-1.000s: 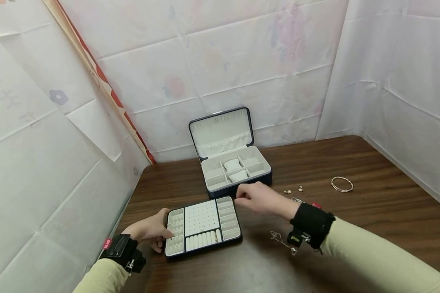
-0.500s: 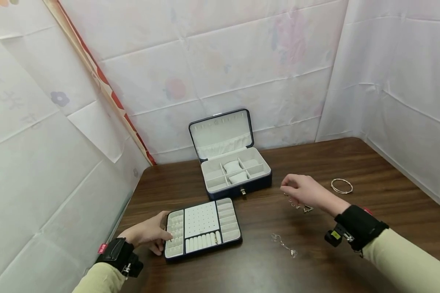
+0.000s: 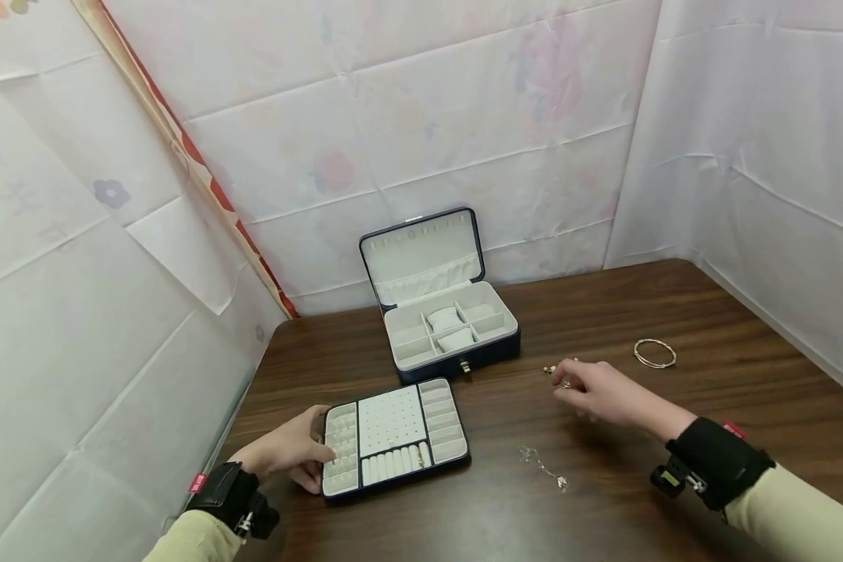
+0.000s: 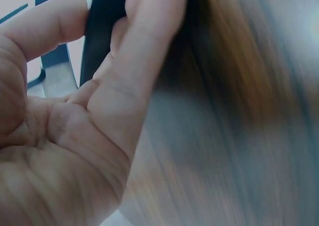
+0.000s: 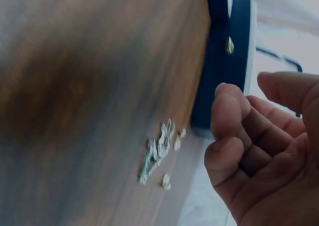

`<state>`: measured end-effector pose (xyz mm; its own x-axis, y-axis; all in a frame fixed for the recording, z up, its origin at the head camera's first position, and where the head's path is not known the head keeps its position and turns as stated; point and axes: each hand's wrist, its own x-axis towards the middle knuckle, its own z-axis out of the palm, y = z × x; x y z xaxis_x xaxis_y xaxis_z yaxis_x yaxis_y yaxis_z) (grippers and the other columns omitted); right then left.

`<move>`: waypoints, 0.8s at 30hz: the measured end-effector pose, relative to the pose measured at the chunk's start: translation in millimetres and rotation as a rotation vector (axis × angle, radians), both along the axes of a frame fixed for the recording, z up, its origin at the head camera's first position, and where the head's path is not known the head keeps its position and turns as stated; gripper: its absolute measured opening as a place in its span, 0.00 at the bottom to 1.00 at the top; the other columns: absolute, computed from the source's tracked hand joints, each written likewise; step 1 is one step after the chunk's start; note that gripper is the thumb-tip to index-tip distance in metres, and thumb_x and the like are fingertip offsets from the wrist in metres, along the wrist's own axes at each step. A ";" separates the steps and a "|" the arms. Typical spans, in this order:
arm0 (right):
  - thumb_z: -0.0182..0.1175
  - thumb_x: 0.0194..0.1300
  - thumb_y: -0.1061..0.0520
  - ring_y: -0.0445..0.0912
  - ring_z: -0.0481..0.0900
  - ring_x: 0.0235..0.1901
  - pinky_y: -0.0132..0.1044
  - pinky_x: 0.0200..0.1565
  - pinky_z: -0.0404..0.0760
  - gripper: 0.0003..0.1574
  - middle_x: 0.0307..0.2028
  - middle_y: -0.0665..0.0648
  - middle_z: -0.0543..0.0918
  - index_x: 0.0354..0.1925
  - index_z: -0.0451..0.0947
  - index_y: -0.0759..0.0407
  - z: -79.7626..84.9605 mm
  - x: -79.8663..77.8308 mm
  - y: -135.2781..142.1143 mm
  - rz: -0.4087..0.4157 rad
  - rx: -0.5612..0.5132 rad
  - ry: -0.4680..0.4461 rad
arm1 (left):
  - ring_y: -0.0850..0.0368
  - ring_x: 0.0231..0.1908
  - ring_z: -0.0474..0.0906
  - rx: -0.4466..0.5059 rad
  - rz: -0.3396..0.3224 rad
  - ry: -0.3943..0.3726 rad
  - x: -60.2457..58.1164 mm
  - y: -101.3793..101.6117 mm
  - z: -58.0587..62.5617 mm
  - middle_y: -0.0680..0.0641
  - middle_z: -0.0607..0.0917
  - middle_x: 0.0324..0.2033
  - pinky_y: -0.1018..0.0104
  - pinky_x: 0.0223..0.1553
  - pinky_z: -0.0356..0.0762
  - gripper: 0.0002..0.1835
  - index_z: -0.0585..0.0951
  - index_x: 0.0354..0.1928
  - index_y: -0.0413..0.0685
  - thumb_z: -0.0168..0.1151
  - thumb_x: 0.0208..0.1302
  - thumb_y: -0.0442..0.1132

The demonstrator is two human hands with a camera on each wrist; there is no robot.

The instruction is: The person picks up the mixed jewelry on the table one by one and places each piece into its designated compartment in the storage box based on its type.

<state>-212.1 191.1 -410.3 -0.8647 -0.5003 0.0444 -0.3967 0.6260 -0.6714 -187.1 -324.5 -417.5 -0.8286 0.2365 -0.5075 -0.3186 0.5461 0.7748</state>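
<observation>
My left hand (image 3: 288,449) grips the left edge of a dark-rimmed jewellery tray (image 3: 392,417), thumb over its inner side. In the left wrist view the fingers (image 4: 144,51) lie against the tray's dark outer wall (image 4: 102,34). My right hand (image 3: 607,394) is over several small jewellery pieces right of the tray. Its fingers are loosely curled, thumb apart, and hold nothing in the right wrist view. Beside them lie a silvery chain-like piece (image 5: 158,148) and two small earrings (image 5: 166,181). The right hand partly hides these pieces in the head view.
An open dark-blue jewellery box (image 3: 488,353) with pale compartments and two small cushions stands behind the tray. A thin necklace (image 3: 544,467) lies nearer on the wooden table (image 3: 478,515). A bangle (image 3: 655,366) lies farther right. White sheeting (image 3: 421,140) hangs behind the table.
My right hand has moved right, from beside the tray to over the small jewellery pieces, and its fingers have spread a little. The tray in my left hand has shifted slightly right.
</observation>
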 end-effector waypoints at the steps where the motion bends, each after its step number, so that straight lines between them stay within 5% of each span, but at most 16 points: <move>1: 0.62 0.74 0.55 0.38 0.73 0.19 0.34 0.24 0.75 0.12 0.22 0.46 0.77 0.50 0.76 0.59 -1.5 3.1 -2.0 0.025 0.020 0.031 | 0.46 0.21 0.83 0.015 -0.008 0.001 -0.4 3.3 0.2 0.34 0.81 0.35 0.48 0.28 0.87 0.56 0.39 0.80 0.43 0.67 0.60 0.30; 7: 0.65 0.71 0.54 0.31 0.69 0.24 0.31 0.29 0.72 0.12 0.26 0.39 0.75 0.49 0.78 0.58 -6.4 20.0 -14.3 0.098 0.101 0.148 | 0.47 0.21 0.84 0.052 -0.031 0.022 -5.7 30.1 2.5 0.34 0.82 0.31 0.48 0.28 0.87 0.56 0.40 0.80 0.44 0.68 0.60 0.32; 12: 0.65 0.70 0.56 0.32 0.70 0.25 0.32 0.29 0.72 0.11 0.26 0.40 0.76 0.48 0.79 0.57 -4.5 22.9 -7.9 0.039 0.127 0.153 | 0.46 0.21 0.84 0.071 -0.014 0.035 -8.7 47.8 0.1 0.34 0.82 0.32 0.47 0.29 0.87 0.56 0.40 0.80 0.44 0.68 0.60 0.31; 19: 0.64 0.70 0.61 0.36 0.73 0.26 0.34 0.29 0.73 0.12 0.28 0.45 0.81 0.51 0.80 0.62 -4.7 1.3 7.8 -0.095 0.144 0.188 | 0.46 0.23 0.83 0.067 0.010 0.028 -5.4 51.3 3.3 0.35 0.81 0.32 0.47 0.29 0.87 0.55 0.40 0.80 0.45 0.66 0.60 0.29; 24: 0.64 0.68 0.64 0.36 0.73 0.26 0.35 0.29 0.73 0.14 0.27 0.45 0.80 0.51 0.80 0.65 -10.3 -17.1 12.6 -0.099 0.159 0.246 | 0.47 0.22 0.83 0.061 0.013 0.027 -5.1 54.6 6.2 0.35 0.82 0.32 0.48 0.28 0.87 0.55 0.41 0.81 0.44 0.66 0.60 0.30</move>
<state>-229.2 203.8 -420.7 -0.8825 -0.4316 0.1868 -0.4672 0.7592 -0.4532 -192.2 -269.9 -411.4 -0.8452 0.2552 -0.4696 -0.3039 0.4933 0.8150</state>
